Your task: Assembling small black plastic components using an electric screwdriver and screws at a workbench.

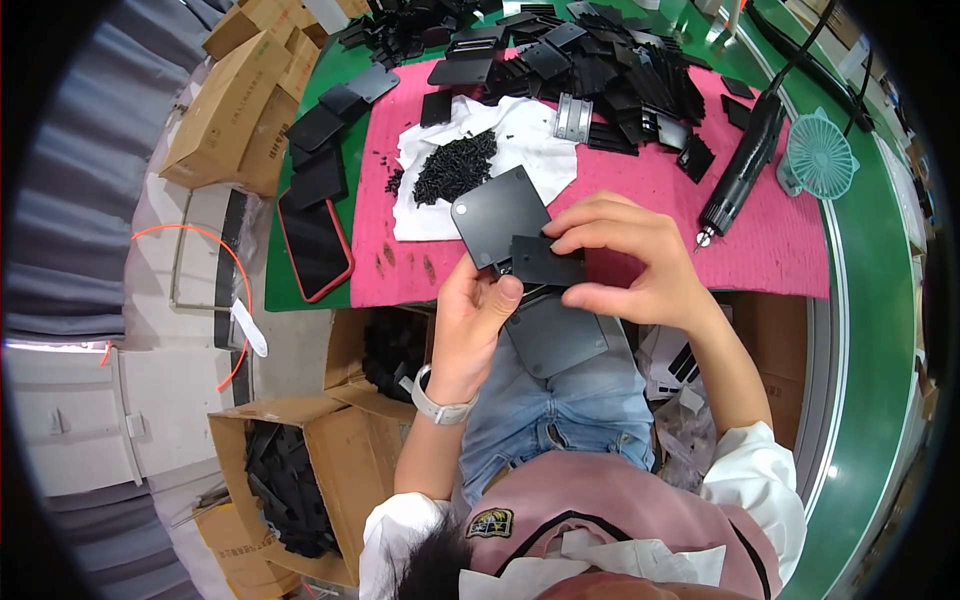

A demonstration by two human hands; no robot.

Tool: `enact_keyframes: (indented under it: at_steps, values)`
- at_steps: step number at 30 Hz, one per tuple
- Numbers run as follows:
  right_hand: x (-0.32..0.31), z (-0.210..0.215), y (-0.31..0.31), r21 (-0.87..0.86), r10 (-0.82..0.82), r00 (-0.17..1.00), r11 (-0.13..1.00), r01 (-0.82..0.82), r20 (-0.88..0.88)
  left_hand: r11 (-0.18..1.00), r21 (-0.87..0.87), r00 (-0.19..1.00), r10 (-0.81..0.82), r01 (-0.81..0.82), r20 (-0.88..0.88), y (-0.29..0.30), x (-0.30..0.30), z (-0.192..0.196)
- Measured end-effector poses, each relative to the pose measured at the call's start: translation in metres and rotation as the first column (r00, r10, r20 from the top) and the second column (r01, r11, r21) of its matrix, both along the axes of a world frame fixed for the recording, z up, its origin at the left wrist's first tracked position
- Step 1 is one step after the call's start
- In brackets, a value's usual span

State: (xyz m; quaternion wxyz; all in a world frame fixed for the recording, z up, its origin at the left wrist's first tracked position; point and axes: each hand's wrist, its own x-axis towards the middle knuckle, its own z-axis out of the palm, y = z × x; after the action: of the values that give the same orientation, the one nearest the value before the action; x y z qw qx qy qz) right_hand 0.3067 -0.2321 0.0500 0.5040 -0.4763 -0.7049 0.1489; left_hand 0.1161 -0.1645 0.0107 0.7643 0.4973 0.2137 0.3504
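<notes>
My left hand [472,320] holds a flat black plate with rounded corners [498,212] from below, thumb pressed near its lower edge. My right hand [630,255] pinches a smaller black rectangular piece [545,262] against that plate. Both are held over the near edge of the pink mat [640,190]. Another dark plate [555,335] lies on my lap beneath the hands. A heap of small black screws [455,165] sits on a white cloth [535,135] just beyond.
A pile of black plates [600,60] covers the back of the green table [870,260]. An electric screwdriver [742,165] and a small teal fan [818,155] lie at the right. A red-cased phone [315,245] lies left. Cardboard boxes [300,480] of black parts stand on the floor.
</notes>
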Motion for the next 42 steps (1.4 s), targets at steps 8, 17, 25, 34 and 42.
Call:
enact_keyframes:
  at_steps: [8, 17, 25, 34, 42]
  values:
    - [0.014, -0.001, -0.004, -0.203, -0.077, 0.784, 0.977, -0.064, -0.616, 0.998, -0.012, 0.997, -0.057, 0.058, 0.053, 0.0, -0.001, 0.001]
    - [0.019, -0.003, -0.014, -0.193, -0.074, 0.755, 0.979, -0.071, -0.652, 0.998, -0.008, 0.995, -0.066, 0.067, 0.071, 0.0, 0.0, -0.008]
    - [0.008, 0.0, -0.01, -0.049, 0.049, 0.999, 0.998, -0.049, -0.011, 0.996, -0.046, 0.994, -0.074, 0.078, 0.075, -0.003, 0.004, -0.006]
    - [0.002, -0.005, -0.005, 0.046, 0.015, 0.99, 0.999, -0.021, 0.14, 0.993, -0.052, 0.991, -0.099, 0.104, 0.087, -0.002, 0.005, -0.001]
    - [0.023, 0.003, -0.013, 0.114, -0.257, 0.914, 0.966, 0.233, 0.315, 0.339, 0.939, 0.715, 0.67, -0.056, -0.199, 0.048, 0.026, 0.035]
